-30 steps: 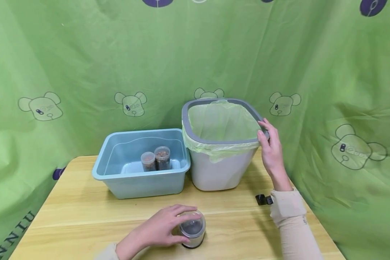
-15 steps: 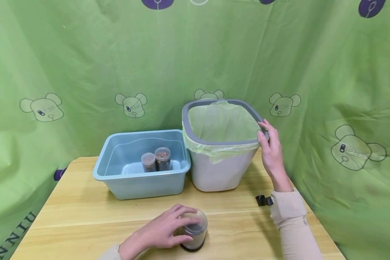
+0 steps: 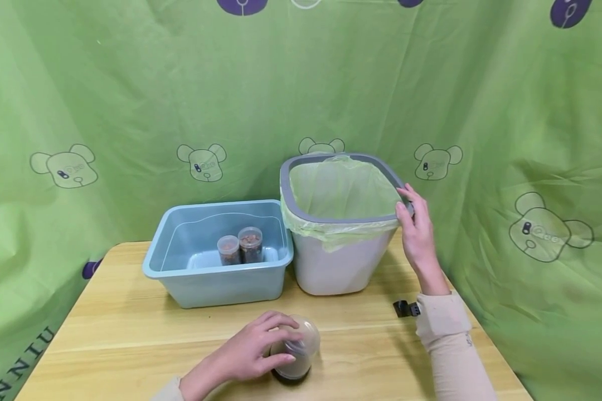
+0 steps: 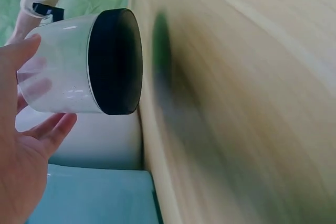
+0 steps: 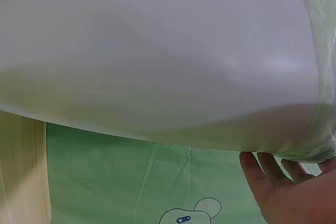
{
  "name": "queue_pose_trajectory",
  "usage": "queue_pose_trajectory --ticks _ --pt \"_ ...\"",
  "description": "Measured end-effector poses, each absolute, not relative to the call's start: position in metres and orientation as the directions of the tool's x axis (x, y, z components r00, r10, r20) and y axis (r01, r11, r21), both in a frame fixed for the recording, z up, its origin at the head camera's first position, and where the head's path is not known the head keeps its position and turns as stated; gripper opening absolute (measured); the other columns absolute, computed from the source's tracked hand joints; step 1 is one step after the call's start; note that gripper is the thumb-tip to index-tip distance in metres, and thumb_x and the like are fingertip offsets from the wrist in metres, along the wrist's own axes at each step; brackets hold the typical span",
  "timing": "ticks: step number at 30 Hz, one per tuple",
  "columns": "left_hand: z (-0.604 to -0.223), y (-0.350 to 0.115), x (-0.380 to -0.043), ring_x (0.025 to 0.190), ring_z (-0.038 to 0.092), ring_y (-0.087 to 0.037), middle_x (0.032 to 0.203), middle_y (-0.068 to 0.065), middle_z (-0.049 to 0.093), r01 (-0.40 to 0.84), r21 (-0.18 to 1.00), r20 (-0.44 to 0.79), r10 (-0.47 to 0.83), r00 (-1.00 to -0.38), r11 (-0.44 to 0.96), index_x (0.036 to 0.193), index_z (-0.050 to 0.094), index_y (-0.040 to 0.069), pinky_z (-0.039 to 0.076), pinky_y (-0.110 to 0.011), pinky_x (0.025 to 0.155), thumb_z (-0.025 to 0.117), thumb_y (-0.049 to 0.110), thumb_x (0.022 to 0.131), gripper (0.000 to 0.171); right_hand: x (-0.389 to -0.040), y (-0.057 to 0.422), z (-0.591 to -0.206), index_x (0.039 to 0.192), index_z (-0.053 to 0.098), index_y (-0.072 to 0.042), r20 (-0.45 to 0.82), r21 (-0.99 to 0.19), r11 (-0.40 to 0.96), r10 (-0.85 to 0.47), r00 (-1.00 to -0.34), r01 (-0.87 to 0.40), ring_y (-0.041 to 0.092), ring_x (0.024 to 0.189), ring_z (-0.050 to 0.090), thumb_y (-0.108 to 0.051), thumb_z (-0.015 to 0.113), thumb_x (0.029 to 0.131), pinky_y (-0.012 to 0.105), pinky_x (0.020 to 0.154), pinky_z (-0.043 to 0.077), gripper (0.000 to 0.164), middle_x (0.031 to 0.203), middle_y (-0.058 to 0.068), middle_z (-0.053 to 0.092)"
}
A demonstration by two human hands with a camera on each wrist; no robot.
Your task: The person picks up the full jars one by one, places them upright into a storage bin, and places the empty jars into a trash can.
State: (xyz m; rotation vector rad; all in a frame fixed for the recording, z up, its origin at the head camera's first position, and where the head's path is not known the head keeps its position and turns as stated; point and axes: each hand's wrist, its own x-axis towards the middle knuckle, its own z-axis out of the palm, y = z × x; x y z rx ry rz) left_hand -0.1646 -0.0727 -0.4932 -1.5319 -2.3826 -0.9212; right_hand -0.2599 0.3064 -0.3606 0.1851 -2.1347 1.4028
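My left hand (image 3: 255, 348) grips a clear plastic jar (image 3: 308, 336) near the front of the table, thumb on one side and fingers round the other. In the left wrist view the jar's black lid (image 4: 116, 61) faces the tabletop, with a gap and a dark reflection under it. The jar leans in the head view, its clear end toward the back. My right hand (image 3: 417, 234) holds the grey rim (image 3: 331, 220) of a white trash bin (image 3: 331, 264) at its right side; in the right wrist view its fingertips (image 5: 251, 163) lie along the bin's wall.
A light green liner bag (image 3: 338, 186) lines the bin. Against the bin's left side stands a blue tub (image 3: 226, 287) with two small filled jars (image 3: 251, 245) inside. A black clip-like piece (image 3: 405, 308) shows beside the right cuff. Green curtain (image 3: 261, 94) surrounds the wooden table (image 3: 130, 323).
The left hand has lifted the jar off the table and tilted it, the lid end swinging toward the near left. The right hand keeps its hold on the bin rim.
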Motion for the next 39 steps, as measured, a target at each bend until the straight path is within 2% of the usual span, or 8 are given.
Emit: queue_pose_trajectory --ticks 11,15,21,23,28,33,36,39 --pt "-0.458 -0.082 -0.169 0.131 0.058 -0.019 0.139 -0.001 0.062 0.819 0.548 0.604 0.598 -0.526 0.167 0.133 0.068 0.021 0.051 -0.036 0.11 0.074 0.019 0.096 0.038 -0.26 0.304 -0.359 0.153 0.048 -0.008 0.534 -0.795 0.442 0.185 -0.825 -0.415 0.035 0.155 0.029 -0.026 0.048 0.109 0.059 0.127 0.023 0.048 0.169 0.006 0.031" --pt "-0.437 -0.086 -0.174 0.13 0.059 -0.022 0.139 -0.004 0.062 0.838 0.523 0.655 0.557 -0.511 0.153 0.133 0.068 0.018 0.051 -0.039 0.11 0.076 0.014 0.092 0.042 -0.26 0.303 -0.359 0.152 0.048 -0.007 0.538 -0.793 0.439 0.181 -0.823 -0.422 0.036 0.155 0.028 -0.026 0.048 0.109 0.059 0.127 0.022 0.048 0.169 0.007 0.031" --pt "-0.398 -0.09 -0.188 0.131 0.058 -0.025 0.138 -0.01 0.062 0.878 0.468 0.751 0.478 -0.456 0.102 0.132 0.069 0.015 0.052 -0.043 0.11 0.076 0.007 0.085 0.048 -0.261 0.303 -0.36 0.152 0.049 -0.008 0.537 -0.795 0.437 0.187 -0.823 -0.42 0.036 0.155 0.028 -0.026 0.048 0.109 0.06 0.128 0.022 0.047 0.169 0.007 0.031" --pt "-0.384 -0.091 -0.194 0.133 0.057 -0.026 0.138 -0.012 0.061 0.89 0.449 0.778 0.454 -0.434 0.082 0.132 0.069 0.014 0.053 -0.043 0.109 0.075 0.008 0.085 0.048 -0.261 0.304 -0.36 0.152 0.049 -0.008 0.536 -0.796 0.439 0.188 -0.823 -0.417 0.035 0.155 0.028 -0.026 0.048 0.109 0.059 0.128 0.022 0.047 0.169 0.006 0.031" --pt "-0.35 -0.091 -0.208 0.134 0.056 -0.026 0.137 -0.015 0.061 0.917 0.397 0.837 0.394 -0.38 0.042 0.131 0.069 0.01 0.053 -0.036 0.108 0.071 0.025 0.097 0.037 -0.263 0.305 -0.361 0.153 0.048 -0.007 0.532 -0.797 0.441 0.192 -0.825 -0.412 0.035 0.155 0.028 -0.025 0.047 0.109 0.059 0.128 0.022 0.048 0.169 0.006 0.03" --pt "-0.325 -0.088 -0.222 0.131 0.058 -0.025 0.135 -0.019 0.062 0.926 0.372 0.871 0.323 -0.37 0.058 0.126 0.07 0.004 0.056 -0.032 0.103 0.065 0.041 0.101 0.045 -0.263 0.303 -0.361 0.153 0.048 -0.008 0.532 -0.797 0.44 0.19 -0.825 -0.413 0.035 0.155 0.028 -0.026 0.047 0.109 0.059 0.127 0.023 0.047 0.169 0.006 0.03" --pt "-0.313 -0.083 -0.231 0.131 0.057 -0.025 0.135 -0.021 0.061 0.923 0.38 0.881 0.282 -0.38 0.057 0.125 0.068 -0.001 0.056 -0.034 0.104 0.065 0.042 0.101 0.049 -0.263 0.304 -0.361 0.152 0.049 -0.008 0.531 -0.799 0.439 0.195 -0.824 -0.411 0.035 0.155 0.029 -0.026 0.047 0.109 0.059 0.127 0.023 0.047 0.169 0.006 0.031" --pt "-0.303 -0.076 -0.241 0.133 0.056 -0.028 0.137 -0.021 0.06 0.919 0.392 0.887 0.251 -0.387 0.031 0.126 0.067 -0.003 0.053 -0.039 0.109 0.066 0.035 0.1 0.046 -0.262 0.304 -0.361 0.152 0.049 -0.008 0.53 -0.8 0.439 0.201 -0.823 -0.408 0.034 0.155 0.029 -0.026 0.047 0.109 0.058 0.128 0.023 0.047 0.169 0.005 0.032"
